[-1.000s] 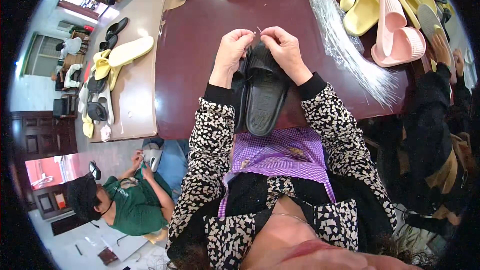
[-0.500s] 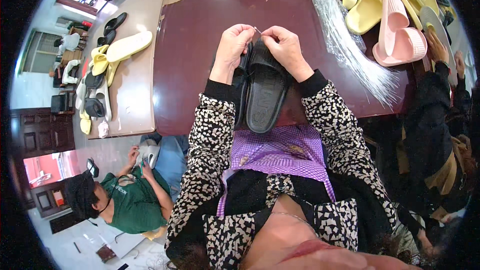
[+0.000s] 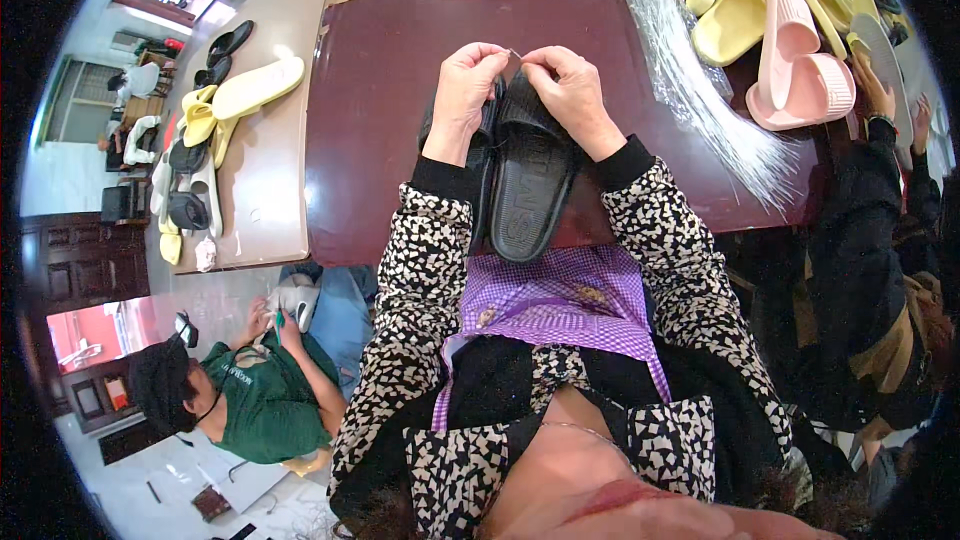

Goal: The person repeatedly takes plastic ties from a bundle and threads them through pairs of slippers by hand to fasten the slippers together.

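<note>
Now, black slippers [image 3: 528,175] stacked sole-up at the dark red table [image 3: 400,90] edge, left hand [image 3: 466,90] and right hand [image 3: 570,90] pinching a thin tie [image 3: 514,53] above the toes, grip unchanged from before.

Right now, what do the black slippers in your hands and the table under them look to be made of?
Black slippers: likely moulded foam or rubber, matte, with ribbed, embossed soles. Table: dark red-brown and glossy, reflecting light; probably lacquered wood, though a laminate would look alike.

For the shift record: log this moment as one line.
left hand: pinching thin tie at sandal top | right hand: pinching same tie | black sandals: paired, soles up, on dark red table | clear ties bundle: right
</note>
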`<state>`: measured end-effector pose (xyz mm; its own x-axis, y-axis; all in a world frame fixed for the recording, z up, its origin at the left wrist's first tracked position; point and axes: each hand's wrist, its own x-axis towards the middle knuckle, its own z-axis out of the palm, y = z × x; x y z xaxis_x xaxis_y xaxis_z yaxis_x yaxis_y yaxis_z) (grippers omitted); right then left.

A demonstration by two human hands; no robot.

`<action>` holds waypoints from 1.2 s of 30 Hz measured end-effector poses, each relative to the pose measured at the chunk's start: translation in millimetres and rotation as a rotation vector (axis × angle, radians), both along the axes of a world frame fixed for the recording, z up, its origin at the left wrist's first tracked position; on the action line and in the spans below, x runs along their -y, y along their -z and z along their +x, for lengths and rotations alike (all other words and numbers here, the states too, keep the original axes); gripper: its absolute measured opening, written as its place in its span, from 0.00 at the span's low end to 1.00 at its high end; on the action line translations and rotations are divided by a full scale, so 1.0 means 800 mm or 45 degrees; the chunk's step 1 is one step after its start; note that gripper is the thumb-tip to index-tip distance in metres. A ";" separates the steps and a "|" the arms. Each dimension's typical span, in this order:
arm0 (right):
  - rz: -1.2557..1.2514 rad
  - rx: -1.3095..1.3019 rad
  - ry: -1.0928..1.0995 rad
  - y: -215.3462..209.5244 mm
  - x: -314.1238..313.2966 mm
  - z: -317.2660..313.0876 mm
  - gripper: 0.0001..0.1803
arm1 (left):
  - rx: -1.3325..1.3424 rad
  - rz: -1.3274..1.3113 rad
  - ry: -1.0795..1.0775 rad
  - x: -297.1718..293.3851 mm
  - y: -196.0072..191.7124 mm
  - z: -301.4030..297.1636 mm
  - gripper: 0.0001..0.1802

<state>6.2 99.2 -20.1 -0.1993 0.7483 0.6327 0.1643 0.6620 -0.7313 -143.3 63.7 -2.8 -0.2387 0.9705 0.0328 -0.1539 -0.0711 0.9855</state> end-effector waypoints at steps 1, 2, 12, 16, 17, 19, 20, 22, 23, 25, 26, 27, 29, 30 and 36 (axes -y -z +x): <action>0.000 0.000 0.000 0.000 0.000 0.000 0.04 | 0.000 0.000 0.000 0.000 0.000 0.000 0.04; 0.003 0.005 -0.003 0.000 0.000 0.000 0.03 | 0.015 -0.010 -0.006 0.000 0.001 -0.001 0.04; 0.110 0.092 0.033 0.003 -0.006 -0.002 0.04 | 0.000 -0.019 -0.013 -0.002 -0.001 -0.003 0.04; 0.129 0.098 0.034 0.009 -0.007 -0.001 0.04 | -0.031 -0.017 0.001 -0.001 0.002 -0.001 0.04; 0.129 0.098 0.033 0.010 -0.007 0.000 0.04 | -0.031 -0.017 0.001 -0.001 0.002 -0.001 0.04; 0.092 0.085 0.025 0.011 -0.006 0.000 0.04 | -0.028 -0.011 0.012 -0.001 0.005 -0.001 0.04; 0.073 0.079 0.020 0.012 -0.005 0.000 0.04 | -0.027 -0.008 0.017 -0.001 0.007 0.000 0.04; 0.094 0.099 0.037 0.014 -0.003 0.001 0.04 | -0.022 -0.016 0.031 0.000 0.011 0.000 0.04; 0.125 0.113 0.055 0.014 -0.002 0.001 0.04 | -0.023 -0.015 0.045 -0.001 0.011 -0.001 0.04; 0.154 0.128 0.073 0.015 -0.002 0.001 0.04 | -0.023 -0.015 0.059 -0.001 0.014 -0.003 0.03; 0.131 0.114 0.052 0.017 -0.002 0.001 0.04 | -0.019 -0.027 0.076 -0.001 0.015 -0.005 0.03; 0.107 0.100 0.031 0.018 -0.001 0.000 0.04 | -0.015 -0.039 0.093 -0.001 0.017 -0.006 0.03; 0.083 0.087 0.011 0.019 -0.002 0.000 0.04 | -0.009 -0.052 0.110 -0.001 0.019 -0.006 0.03; 0.108 0.115 0.034 0.020 -0.002 0.000 0.04 | -0.030 -0.057 0.113 -0.001 0.020 -0.005 0.03; 0.029 0.025 -0.025 0.023 -0.002 -0.004 0.02 | -0.009 -0.036 0.136 -0.003 0.031 -0.008 0.05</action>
